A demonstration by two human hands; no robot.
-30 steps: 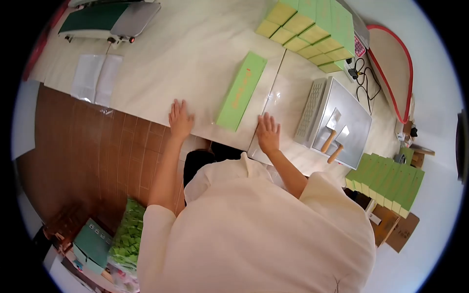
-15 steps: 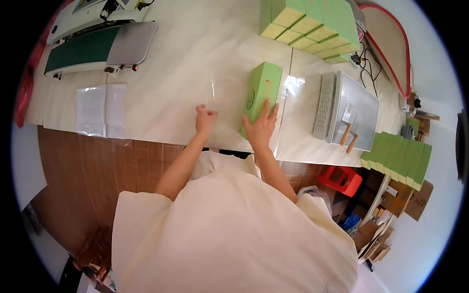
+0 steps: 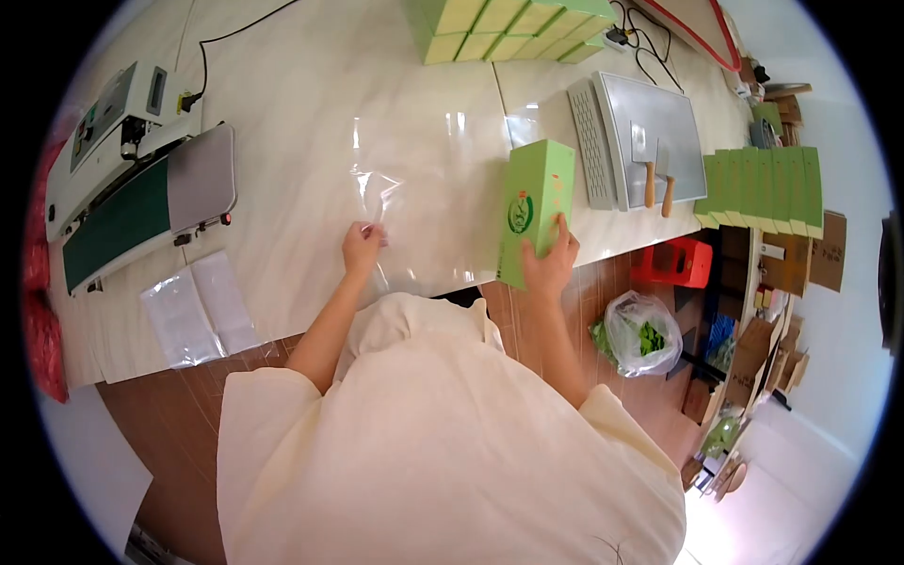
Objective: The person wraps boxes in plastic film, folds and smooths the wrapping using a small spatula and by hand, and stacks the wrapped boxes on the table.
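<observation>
My right hand (image 3: 551,268) grips the near end of a long green box (image 3: 535,202), thumb on one side and fingers on another. The box has a round dark green emblem and small red print. Its near end reaches over the table's front edge. To its left, my left hand (image 3: 362,247) is closed in a pinch on the edge of a clear plastic bag (image 3: 379,191). The bag lies on the table, and its full outline is hard to see.
A sealing machine with a green belt (image 3: 118,224) stands at left, beside stacked clear bags (image 3: 202,309). Green boxes (image 3: 513,19) are piled at the back. Two wooden-handled scrapers (image 3: 650,184) lie on a grey metal appliance (image 3: 664,118). More green boxes (image 3: 763,188) stand at right.
The view has turned. My right hand has gone from resting spread on the box to gripping its near end, and the box has moved right and nearer. My left hand now pinches the bag's edge.
</observation>
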